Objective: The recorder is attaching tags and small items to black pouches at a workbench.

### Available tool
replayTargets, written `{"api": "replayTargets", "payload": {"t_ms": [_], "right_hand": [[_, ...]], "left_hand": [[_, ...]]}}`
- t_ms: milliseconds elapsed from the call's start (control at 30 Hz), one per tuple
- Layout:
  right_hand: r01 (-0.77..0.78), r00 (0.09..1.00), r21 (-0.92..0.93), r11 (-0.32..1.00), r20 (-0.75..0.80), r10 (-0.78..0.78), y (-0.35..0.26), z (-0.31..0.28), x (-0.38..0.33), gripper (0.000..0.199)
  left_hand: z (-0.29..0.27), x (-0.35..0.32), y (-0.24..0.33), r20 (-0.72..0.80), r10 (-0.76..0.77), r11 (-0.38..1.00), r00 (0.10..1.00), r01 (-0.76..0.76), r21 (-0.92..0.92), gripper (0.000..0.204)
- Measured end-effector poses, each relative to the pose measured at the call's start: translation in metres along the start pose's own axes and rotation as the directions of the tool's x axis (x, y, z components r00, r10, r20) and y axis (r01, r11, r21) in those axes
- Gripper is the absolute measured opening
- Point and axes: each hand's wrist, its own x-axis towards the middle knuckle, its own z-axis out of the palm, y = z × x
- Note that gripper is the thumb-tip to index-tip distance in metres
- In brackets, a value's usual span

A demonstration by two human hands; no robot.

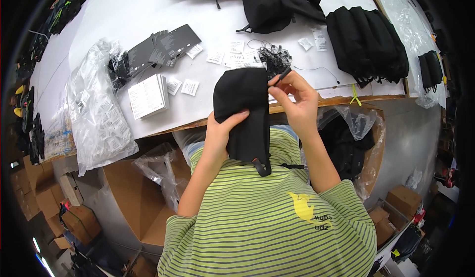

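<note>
A flat black fabric pouch [242,91] with a rounded top is held upright in front of my body, over the table's near edge. My left hand [221,131] is closed on its left side, the thumb lying across the front. At the upper right edge of the pouch, my right hand [299,101] pinches a small black tab [283,75], perhaps a zip pull; how it joins the pouch is hard to make out. A short dark loop [262,167] hangs from the pouch's lower end. Just beyond the pouch lies a tangle of thin black cords [275,55].
Small white printed packets [215,56] lie scattered beside fanned dark cards [180,40] and a stack of white cards [148,97]. A clear plastic bag [99,123] droops over the left edge. Black pouches [366,44] are bundled at right; open cartons [131,193] stand below.
</note>
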Motion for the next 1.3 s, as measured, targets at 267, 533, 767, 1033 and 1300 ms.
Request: {"api": "replayTargets", "payload": {"t_ms": [267,533,767,1033,1300], "right_hand": [[0.057,0.998,-0.095,0.994,-0.007,-0.057,-0.015,0.006,-0.001,0.008],[-0.094,0.929,0.054,0.994,0.365,0.068,-0.031,0.019,-0.035,0.009],[0.043,0.855,-0.098,0.994,0.518,0.014,-0.034,0.01,-0.023,0.023],[0.553,0.773,-0.474,0.685,0.599,-0.21,-0.029,0.02,-0.021,0.054],[0.058,0.896,-0.03,0.998,0.443,-0.038,-0.028,-0.002,0.0,0.053]], "left_hand": [[-0.003,-0.006,0.005,0.048,-0.01,1.0,0.999,0.009,0.018,0.043],[-0.028,0.022,0.022,-0.031,0.147,0.958,0.989,-0.15,-0.244,0.036],[-0.039,0.03,0.025,-0.088,0.163,0.951,0.983,-0.18,-0.251,0.034],[-0.027,0.002,0.01,0.015,-0.058,0.893,0.998,0.058,-0.446,0.029],[-0.064,0.01,0.021,0.179,0.59,0.713,0.787,-0.612,0.342,0.065]]}}
